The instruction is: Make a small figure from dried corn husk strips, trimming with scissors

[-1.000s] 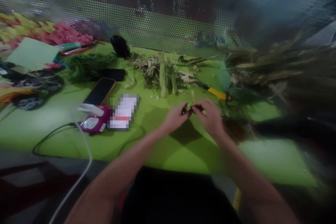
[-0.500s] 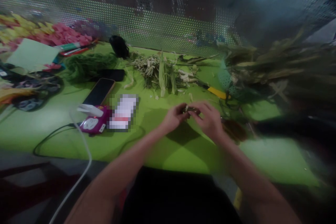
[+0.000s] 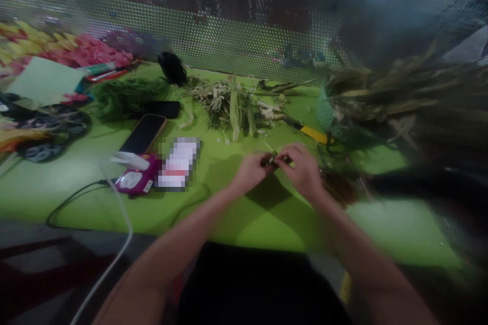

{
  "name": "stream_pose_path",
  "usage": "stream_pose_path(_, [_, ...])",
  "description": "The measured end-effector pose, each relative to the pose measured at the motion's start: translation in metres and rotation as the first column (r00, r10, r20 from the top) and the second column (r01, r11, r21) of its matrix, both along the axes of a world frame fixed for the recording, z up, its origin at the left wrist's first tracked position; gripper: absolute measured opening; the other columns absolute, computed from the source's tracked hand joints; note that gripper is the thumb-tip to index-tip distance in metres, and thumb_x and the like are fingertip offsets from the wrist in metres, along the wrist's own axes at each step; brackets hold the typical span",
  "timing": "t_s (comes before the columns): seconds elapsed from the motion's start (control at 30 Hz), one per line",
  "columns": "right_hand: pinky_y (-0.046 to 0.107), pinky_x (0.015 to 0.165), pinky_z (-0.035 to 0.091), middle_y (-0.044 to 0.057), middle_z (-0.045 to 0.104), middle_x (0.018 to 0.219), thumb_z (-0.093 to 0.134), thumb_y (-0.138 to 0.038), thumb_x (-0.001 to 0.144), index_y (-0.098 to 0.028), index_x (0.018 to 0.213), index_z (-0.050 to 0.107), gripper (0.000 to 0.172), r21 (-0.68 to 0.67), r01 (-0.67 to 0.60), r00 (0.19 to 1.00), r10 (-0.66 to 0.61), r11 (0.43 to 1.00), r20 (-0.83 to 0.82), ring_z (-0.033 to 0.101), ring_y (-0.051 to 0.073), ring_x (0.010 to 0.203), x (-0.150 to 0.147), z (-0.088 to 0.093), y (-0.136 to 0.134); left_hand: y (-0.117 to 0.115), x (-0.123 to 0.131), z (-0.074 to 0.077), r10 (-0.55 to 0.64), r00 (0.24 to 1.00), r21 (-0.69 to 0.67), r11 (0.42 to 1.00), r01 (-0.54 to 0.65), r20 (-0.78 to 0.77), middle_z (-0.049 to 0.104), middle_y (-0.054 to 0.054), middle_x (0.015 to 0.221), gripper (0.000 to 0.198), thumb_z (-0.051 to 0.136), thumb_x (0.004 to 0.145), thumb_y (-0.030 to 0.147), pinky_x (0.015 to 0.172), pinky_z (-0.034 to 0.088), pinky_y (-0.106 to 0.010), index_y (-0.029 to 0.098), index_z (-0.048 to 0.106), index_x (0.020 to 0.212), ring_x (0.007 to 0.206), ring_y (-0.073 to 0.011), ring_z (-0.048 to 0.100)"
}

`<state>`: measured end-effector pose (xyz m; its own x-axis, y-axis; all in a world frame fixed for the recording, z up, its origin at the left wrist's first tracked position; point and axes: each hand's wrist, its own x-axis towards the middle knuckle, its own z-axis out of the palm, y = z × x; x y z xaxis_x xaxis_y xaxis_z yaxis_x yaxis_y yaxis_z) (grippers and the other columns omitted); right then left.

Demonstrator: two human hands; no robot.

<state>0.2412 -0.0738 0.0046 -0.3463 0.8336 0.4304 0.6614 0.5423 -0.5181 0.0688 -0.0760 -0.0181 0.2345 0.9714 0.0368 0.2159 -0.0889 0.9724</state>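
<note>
In the middle of the green table, both hands are raised close together over their shadow. My left hand is closed around a small, pale and dark plant piece, its fingers curled. From the other side, the thumb and index finger of my right hand pinch the same piece. Most of it is hidden by the fingers. Beyond the hands lies a heap of dried plant trimmings, with long pale-green husk-like leaves at its front. A tool with a yellow handle lies to the right of the heap.
At left are a dark phone, a lit phone with a blurred screen, a purple pack with white tissue, and a white cable. Green netting lies behind them. Dried leaves pile up at right, before a perforated panel.
My right hand's fingers have shifted slightly and now pinch the plant piece at its near right side. My left hand has turned a little. Everything on the table stays put.
</note>
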Motion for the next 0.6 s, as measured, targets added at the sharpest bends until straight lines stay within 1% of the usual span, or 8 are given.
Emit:
stream_pose_path(0.13, [0.034,0.069,0.046,0.006,0.067,0.09,0.064,-0.024,0.09,-0.023,0.086,0.069,0.007,0.058,-0.013,0.992,0.006,0.998,0.123,0.06,0.021,0.082,-0.001,-0.003,0.0,-0.001,-0.002,0.006,0.007,0.988,0.062,0.998,0.003,-0.155,0.058,-0.001,0.058,0.02,0.072,0.075,0.027,0.073,0.042,-0.033,0.018,0.064,0.059,0.063,-0.0155,0.051])
stream_pose_path(0.2, [0.036,0.072,0.047,0.006,0.068,0.092,0.063,-0.025,0.09,-0.024,0.087,0.069,0.007,0.086,-0.019,0.991,0.008,0.996,0.132,0.061,0.022,0.084,-0.001,-0.003,0.0,-0.001,-0.001,0.004,0.007,0.989,0.05,0.999,0.0,-0.146,0.058,-0.001,0.059,0.02,0.073,0.075,0.029,0.077,0.042,-0.035,0.018,0.065,0.061,0.066,-0.0165,0.053])
stream_pose_path(0.23, [0.037,0.074,0.048,0.007,0.068,0.094,0.063,-0.025,0.091,-0.024,0.089,0.069,0.007,0.101,-0.011,0.994,0.0,0.995,0.111,0.062,0.023,0.087,-0.001,-0.002,0.0,0.0,0.0,0.002,0.005,0.996,0.017,1.0,-0.003,-0.085,0.06,-0.002,0.062,0.017,0.073,0.076,0.03,0.079,0.043,-0.035,0.018,0.066,0.065,0.069,-0.0173,0.055])
stream_pose_path(0.3, [0.038,0.075,0.051,0.008,0.068,0.103,0.062,-0.025,0.091,-0.025,0.098,0.069,0.01,0.128,0.026,0.999,-0.028,0.991,0.017,0.062,0.024,0.093,-0.002,0.0,-0.003,0.002,0.001,-0.004,0.023,0.991,-0.082,0.997,-0.012,0.135,0.067,-0.004,0.075,0.015,0.07,0.079,0.033,0.081,0.046,-0.035,0.018,0.068,0.081,0.079,-0.0184,0.061])
stream_pose_path(0.37, [0.037,0.073,0.052,0.009,0.067,0.108,0.062,-0.024,0.091,-0.026,0.105,0.068,0.016,0.129,0.051,0.994,-0.038,0.99,-0.1,0.062,0.024,0.095,-0.005,0.001,-0.008,0.005,0.001,-0.009,0.118,0.93,-0.188,0.981,-0.054,0.347,0.07,-0.006,0.09,0.023,0.068,0.082,0.036,0.084,0.048,-0.033,0.018,0.065,0.096,0.088,-0.0182,0.064])
stream_pose_path(0.4, [0.036,0.072,0.053,0.008,0.068,0.107,0.062,-0.024,0.091,-0.026,0.106,0.068,0.017,0.117,0.04,0.99,-0.024,0.992,-0.138,0.062,0.023,0.093,-0.008,0.001,-0.01,0.006,0.001,-0.01,0.188,0.89,-0.234,0.967,-0.095,0.415,0.071,-0.007,0.096,0.027,0.069,0.082,0.038,0.086,0.048,-0.033,0.018,0.063,0.1,0.092,-0.0178,0.064])
stream_pose_path(0.5, [0.034,0.072,0.053,0.005,0.072,0.1,0.061,-0.023,0.092,-0.026,0.103,0.069,0.014,0.053,-0.088,0.988,0.094,0.995,-0.123,0.064,0.021,0.087,-0.02,-0.005,-0.016,0.01,-0.001,-0.009,0.355,0.784,-0.351,0.918,-0.188,0.509,0.071,-0.007,0.101,0.036,0.072,0.08,0.042,0.089,0.049,-0.033,0.019,0.057,0.104,0.094,-0.017,0.066])
stream_pose_path(0.6, [0.036,0.077,0.052,0.006,0.073,0.103,0.057,-0.021,0.093,-0.025,0.106,0.069,0.018,0.002,-0.166,0.986,0.166,0.986,0.002,0.065,0.022,0.091,-0.032,-0.014,-0.016,0.01,-0.001,-0.005,0.428,0.707,-0.443,0.879,-0.179,0.563,0.072,-0.006,0.099,0.038,0.074,0.078,0.044,0.087,0.051,-0.035,0.02,0.056,0.1,0.09,-0.0174,0.068])
